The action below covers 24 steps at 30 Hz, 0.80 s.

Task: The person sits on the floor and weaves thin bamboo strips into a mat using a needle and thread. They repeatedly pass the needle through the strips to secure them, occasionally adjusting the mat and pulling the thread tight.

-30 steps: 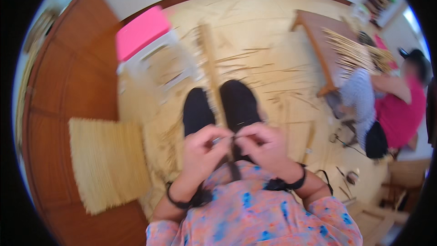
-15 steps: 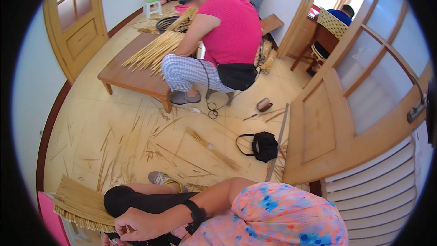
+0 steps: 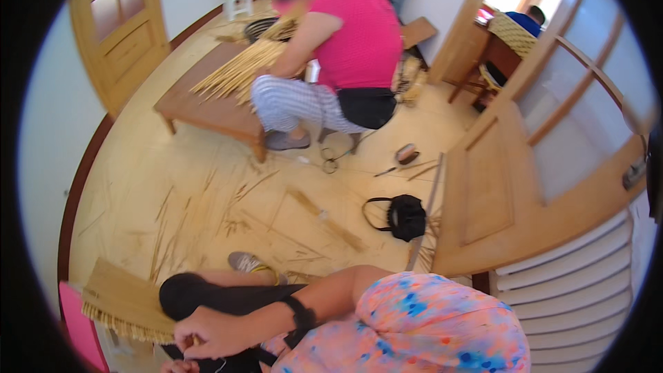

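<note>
My right hand [image 3: 217, 331], with a black band on its wrist, is closed in a pinch beside the edge of a mat of straw stalks [image 3: 124, 290]. A small straw-coloured bit, seemingly a stalk end, shows between thumb and fingers. Just below, at the picture's lower edge, my left hand [image 3: 179, 367] shows only its curled fingers, close to the right fingertips. What they hold is too small and cut off to make out. The mat lies at my left with its row of stalk ends toward me, next to my black-clad knee [image 3: 183, 295].
A pink board [image 3: 81, 324] stands beside the mat. Loose stalks, a tied straw bundle [image 3: 324, 217] and a black bag [image 3: 406, 218] lie on the floor. Ahead, a person in pink [image 3: 356, 38] sits at a low wooden table [image 3: 186, 100] with straw. An open door [image 3: 483, 186] stands right.
The view has shifted slightly, so the room sits a little to the right and higher. My right hand stays by the mat's edge; more of my left fingers shows below it.
</note>
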Each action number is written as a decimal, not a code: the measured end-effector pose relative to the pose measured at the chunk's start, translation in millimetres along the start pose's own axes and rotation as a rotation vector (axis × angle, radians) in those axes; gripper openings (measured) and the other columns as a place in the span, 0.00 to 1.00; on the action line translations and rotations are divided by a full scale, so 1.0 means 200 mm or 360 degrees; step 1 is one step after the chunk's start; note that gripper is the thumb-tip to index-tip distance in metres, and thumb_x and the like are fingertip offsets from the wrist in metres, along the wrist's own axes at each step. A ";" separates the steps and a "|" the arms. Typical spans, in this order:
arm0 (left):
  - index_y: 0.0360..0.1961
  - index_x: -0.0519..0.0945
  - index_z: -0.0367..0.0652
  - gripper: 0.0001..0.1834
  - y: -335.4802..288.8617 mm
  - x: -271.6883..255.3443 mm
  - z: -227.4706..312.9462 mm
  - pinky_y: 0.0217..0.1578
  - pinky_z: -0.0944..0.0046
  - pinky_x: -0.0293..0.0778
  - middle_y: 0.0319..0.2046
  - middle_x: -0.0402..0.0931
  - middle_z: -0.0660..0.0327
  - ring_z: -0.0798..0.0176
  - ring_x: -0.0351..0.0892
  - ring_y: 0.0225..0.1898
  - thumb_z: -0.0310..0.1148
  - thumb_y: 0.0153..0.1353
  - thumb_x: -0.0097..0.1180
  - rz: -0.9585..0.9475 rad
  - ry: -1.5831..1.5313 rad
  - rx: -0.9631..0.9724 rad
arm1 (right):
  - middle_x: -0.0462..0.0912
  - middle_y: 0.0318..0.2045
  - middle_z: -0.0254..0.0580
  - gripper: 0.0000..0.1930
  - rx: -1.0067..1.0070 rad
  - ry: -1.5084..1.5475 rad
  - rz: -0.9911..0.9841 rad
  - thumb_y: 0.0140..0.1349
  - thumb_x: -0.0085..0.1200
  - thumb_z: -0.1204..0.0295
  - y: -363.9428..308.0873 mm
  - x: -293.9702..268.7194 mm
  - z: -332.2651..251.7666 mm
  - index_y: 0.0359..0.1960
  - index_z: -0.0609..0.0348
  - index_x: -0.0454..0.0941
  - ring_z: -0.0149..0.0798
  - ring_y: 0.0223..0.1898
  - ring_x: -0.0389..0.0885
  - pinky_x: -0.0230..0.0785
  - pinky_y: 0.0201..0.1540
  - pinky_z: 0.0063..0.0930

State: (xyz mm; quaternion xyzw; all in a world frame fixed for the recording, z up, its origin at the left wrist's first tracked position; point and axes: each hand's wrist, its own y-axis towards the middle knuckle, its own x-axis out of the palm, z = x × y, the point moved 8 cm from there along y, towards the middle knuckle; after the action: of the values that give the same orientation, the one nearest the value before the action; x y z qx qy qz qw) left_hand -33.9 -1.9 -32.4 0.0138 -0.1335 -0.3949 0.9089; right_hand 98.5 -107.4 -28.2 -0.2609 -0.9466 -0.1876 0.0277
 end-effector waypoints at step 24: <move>0.60 0.71 0.36 0.24 -0.11 0.09 0.04 0.34 0.67 0.80 0.27 0.81 0.59 0.65 0.85 0.29 0.21 0.63 0.61 0.0200 0.0746 0.0069 | 0.80 0.31 0.33 0.13 0.0542 0.0230 -0.0349 0.66 0.57 0.80 -0.03 0.05 0.09 0.52 0.66 0.79 0.22 0.25 0.75 0.71 0.28 0.15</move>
State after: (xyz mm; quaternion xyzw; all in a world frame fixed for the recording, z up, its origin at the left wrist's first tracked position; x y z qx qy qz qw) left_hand -39.8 -29.9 -22.5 0.1163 0.0722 -0.3205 0.9373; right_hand 87.1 -101.6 -44.9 -0.1339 -0.9828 -0.0452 0.1187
